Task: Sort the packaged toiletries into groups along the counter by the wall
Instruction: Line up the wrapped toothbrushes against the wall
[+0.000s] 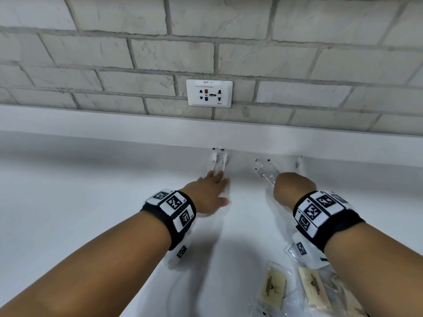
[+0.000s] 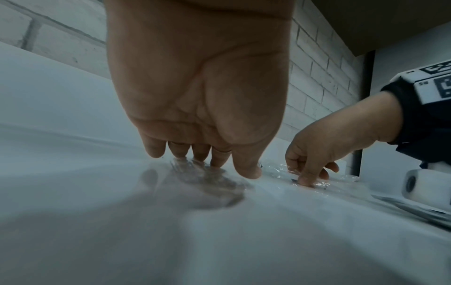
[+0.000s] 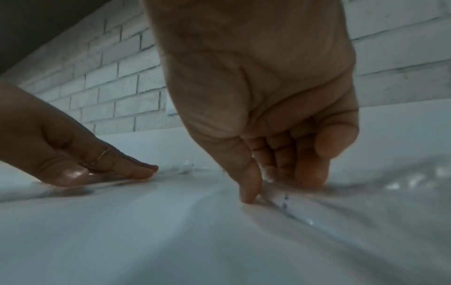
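Observation:
Two toothbrushes in a clear packet [image 1: 218, 160] lie against the white upstand below the wall. My left hand [image 1: 219, 188] rests flat on that packet's near end, fingers straight; the left wrist view shows the fingertips [image 2: 200, 154] pressing the crinkled film [image 2: 202, 177]. To the right lies a second clear packet [image 1: 265, 171]. My right hand [image 1: 290, 184] arches over it with curled fingers, and the thumb [image 3: 249, 190] and fingers pinch its film [image 3: 288, 202] at the counter. The right fingertips are hidden in the head view.
A third small clear packet [image 1: 298, 162] leans on the upstand further right. Two beige-labelled packets [image 1: 273, 287] [image 1: 314, 287] and more clear wrappers lie at the front right. A power socket plate [image 1: 209, 93] sits on the brick wall. The white counter [image 1: 91, 179] runs off to the left.

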{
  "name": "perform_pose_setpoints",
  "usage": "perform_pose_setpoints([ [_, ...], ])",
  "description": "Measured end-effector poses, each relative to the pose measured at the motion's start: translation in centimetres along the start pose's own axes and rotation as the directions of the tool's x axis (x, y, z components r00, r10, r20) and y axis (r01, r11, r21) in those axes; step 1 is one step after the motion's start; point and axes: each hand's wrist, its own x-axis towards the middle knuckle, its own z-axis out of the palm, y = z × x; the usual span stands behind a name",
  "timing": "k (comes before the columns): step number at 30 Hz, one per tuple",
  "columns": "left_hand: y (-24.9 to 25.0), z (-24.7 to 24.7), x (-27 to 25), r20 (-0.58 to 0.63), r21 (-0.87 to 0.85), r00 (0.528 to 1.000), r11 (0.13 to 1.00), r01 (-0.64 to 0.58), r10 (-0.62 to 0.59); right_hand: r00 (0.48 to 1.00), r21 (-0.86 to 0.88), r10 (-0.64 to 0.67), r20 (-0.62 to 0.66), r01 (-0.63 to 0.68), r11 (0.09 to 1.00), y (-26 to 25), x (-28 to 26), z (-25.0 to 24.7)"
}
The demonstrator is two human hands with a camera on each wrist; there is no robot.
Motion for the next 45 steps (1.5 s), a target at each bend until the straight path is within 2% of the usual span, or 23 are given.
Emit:
perform_pose_setpoints([
  [5,0.3,0.0,-0.2,0.018,0.000,1.000,1.000,0.017,-0.017,0.998,0.307,0.010,-0.061,0.009,0.952,0.3,1.9,0.1],
  [9,0.2,0.1,-0.3,0.017,-0.006,1.000,1.000,0.010,-0.010,0.994,0.398,0.017,-0.104,0.026,0.917,-0.9,3.2,-0.1],
  [14,0.2,0.1,-0.3,0.017,-0.007,1.000,1.000,0.009,-0.009,0.982,0.374,-0.163,-0.097,0.188,0.908,-3.4,3.0,0.7],
  [16,0.2,0.1,-0.3,0.008,-0.021,1.000,1.000,0.005,-0.005,0.974,0.390,-0.181,-0.133,0.220,0.894,-3.8,3.3,1.0],
  [19,0.2,0.1,-0.3,-0.070,-0.044,0.998,0.999,-0.011,0.008,0.965,0.355,-0.181,-0.192,0.240,0.904,-3.9,3.6,1.5],
  [21,0.2,0.1,-0.3,-0.115,-0.058,0.993,0.998,-0.023,0.016,0.952,0.320,-0.250,-0.178,0.296,0.900,-4.1,3.4,1.9],
  [24,0.2,0.3,-0.3,-0.071,-0.046,0.997,0.999,-0.013,0.010,0.932,0.296,-0.335,-0.136,0.361,0.884,-4.6,2.9,2.2],
  [27,0.0,0.4,-0.1,-0.032,-0.058,0.999,0.998,0.000,-0.002,0.925,0.258,-0.365,-0.109,0.381,0.888,-5.3,3.0,2.1],
  [29,0.0,0.3,0.0,-0.016,-0.048,1.000,0.999,0.001,-0.001,0.941,0.282,-0.308,-0.140,0.336,0.898,-5.6,3.5,2.2],
  [32,0.1,0.3,0.1,0.004,-0.027,1.000,1.000,0.001,-0.001,0.969,0.284,-0.146,-0.201,0.200,0.938,-6.0,4.3,2.4],
  [36,0.2,0.4,0.0,-0.006,-0.011,1.000,1.000,-0.001,0.001,0.984,0.302,0.046,-0.171,0.008,0.953,-6.5,4.8,2.5],
  [40,0.2,0.3,-0.1,0.004,-0.004,1.000,1.000,-0.004,0.004,0.999,0.419,0.030,-0.026,-0.016,0.908,-7.1,5.2,1.9],
  [45,0.1,0.4,-0.2,0.014,-0.018,1.000,1.000,-0.001,0.001,0.997,0.537,0.058,-0.040,-0.028,0.843,-6.0,4.8,1.7],
])
